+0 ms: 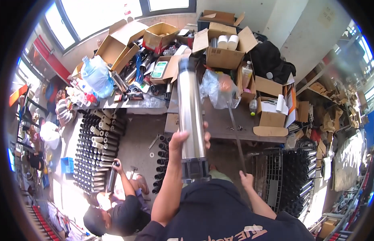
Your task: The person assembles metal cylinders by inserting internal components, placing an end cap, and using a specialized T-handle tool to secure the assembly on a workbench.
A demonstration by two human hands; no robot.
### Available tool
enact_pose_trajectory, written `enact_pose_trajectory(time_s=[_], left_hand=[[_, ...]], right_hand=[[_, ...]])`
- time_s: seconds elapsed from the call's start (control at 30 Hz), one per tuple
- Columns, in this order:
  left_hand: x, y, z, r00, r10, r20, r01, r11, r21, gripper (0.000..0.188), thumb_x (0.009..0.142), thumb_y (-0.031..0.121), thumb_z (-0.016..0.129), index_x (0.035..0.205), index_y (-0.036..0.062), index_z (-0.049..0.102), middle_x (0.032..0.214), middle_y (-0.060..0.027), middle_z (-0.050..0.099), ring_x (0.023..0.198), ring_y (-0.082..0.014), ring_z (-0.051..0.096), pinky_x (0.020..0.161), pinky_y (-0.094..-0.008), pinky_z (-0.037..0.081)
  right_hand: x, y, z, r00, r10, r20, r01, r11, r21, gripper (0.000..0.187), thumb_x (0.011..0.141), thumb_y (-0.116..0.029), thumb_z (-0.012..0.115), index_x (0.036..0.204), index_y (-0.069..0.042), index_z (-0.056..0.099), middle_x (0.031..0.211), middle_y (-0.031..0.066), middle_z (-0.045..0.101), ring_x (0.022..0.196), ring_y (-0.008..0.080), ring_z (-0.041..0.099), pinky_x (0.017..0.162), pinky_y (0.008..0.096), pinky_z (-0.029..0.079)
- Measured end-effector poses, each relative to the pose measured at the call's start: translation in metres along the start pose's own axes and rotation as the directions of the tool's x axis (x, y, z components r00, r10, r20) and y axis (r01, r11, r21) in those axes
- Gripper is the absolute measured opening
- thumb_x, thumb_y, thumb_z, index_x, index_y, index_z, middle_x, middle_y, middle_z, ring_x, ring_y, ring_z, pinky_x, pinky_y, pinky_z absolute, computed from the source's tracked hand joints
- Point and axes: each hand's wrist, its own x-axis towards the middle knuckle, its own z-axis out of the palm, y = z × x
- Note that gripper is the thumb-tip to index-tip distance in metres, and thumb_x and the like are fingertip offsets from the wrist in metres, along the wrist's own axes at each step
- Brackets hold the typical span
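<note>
My left hand (178,141) is wrapped round a thick, shiny steel cylinder (191,108). The cylinder stands upright in front of my chest, with a dark collar at its top and a dark ribbed fitting (195,169) at its lower end. Lower and to the right, my right hand (246,179) grips the near end of a long thin metal rod (237,138). The rod slants away from me, and its far end reaches over the workbench (219,116) beside a clear plastic bag (219,89). Rod and cylinder are apart.
Cardboard boxes (224,57) and loose parts crowd the bench. Left of it stand stacked dark and pale tubes (96,150); more dark tubes (293,182) fill a wire rack on the right. At lower left, a co-worker (126,213) holds a dark tube (112,178).
</note>
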Motion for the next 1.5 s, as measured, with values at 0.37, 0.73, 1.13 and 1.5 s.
enact_pose_trajectory(time_s=[0.37, 0.73, 1.13, 1.5], left_hand=[[0.005, 0.006, 0.045, 0.975, 0.184, 0.127, -0.221, 0.877, 0.426, 0.079, 0.073, 0.044, 0.081, 0.122, -0.0085, 0.05, 0.11, -0.019, 0.059, 0.078, -0.0256, 0.067, 0.062, -0.0375, 0.061], [-0.003, -0.014, 0.01, 0.969, -0.042, 0.242, 0.012, 0.992, 0.124, 0.078, 0.071, 0.056, 0.071, 0.114, -0.0057, 0.052, 0.094, -0.0111, 0.056, 0.078, -0.0196, 0.062, 0.068, -0.0332, 0.053], [0.005, 0.011, 0.004, 0.995, 0.093, 0.029, -0.097, 0.97, 0.225, 0.086, 0.086, 0.072, 0.055, 0.126, -0.0036, 0.051, 0.105, -0.0182, 0.062, 0.087, -0.0272, 0.067, 0.072, -0.0402, 0.058], [-0.005, 0.003, -0.045, 0.999, -0.049, 0.006, 0.048, 0.993, 0.109, 0.084, 0.09, 0.079, 0.041, 0.11, -0.0013, 0.057, 0.093, -0.0101, 0.059, 0.077, -0.0249, 0.064, 0.069, -0.0399, 0.056]], right_hand=[[0.117, -0.11, 0.118, 0.943, 0.223, 0.247, -0.325, 0.78, 0.534, 0.032, 0.091, -0.034, 0.067, 0.074, -0.009, 0.056, 0.058, 0.0027, 0.049, 0.045, 0.0188, 0.048, 0.043, 0.035, 0.041], [0.108, -0.093, 0.115, 0.902, 0.232, 0.364, -0.414, 0.699, 0.583, 0.019, 0.088, -0.032, 0.069, 0.084, -0.016, 0.06, 0.076, -0.0034, 0.057, 0.068, 0.012, 0.057, 0.056, 0.0316, 0.045], [0.047, 0.077, 0.065, 0.881, 0.466, 0.084, -0.457, 0.883, -0.112, 0.048, 0.079, -0.041, 0.074, 0.109, -0.004, 0.073, 0.117, 0.0188, 0.069, 0.109, 0.0322, 0.067, 0.093, 0.0423, 0.052], [0.031, 0.067, 0.061, 0.948, 0.242, 0.206, -0.169, 0.933, -0.317, 0.046, 0.081, -0.044, 0.071, 0.109, -0.008, 0.076, 0.11, 0.0184, 0.073, 0.11, 0.0322, 0.068, 0.097, 0.0396, 0.052]])
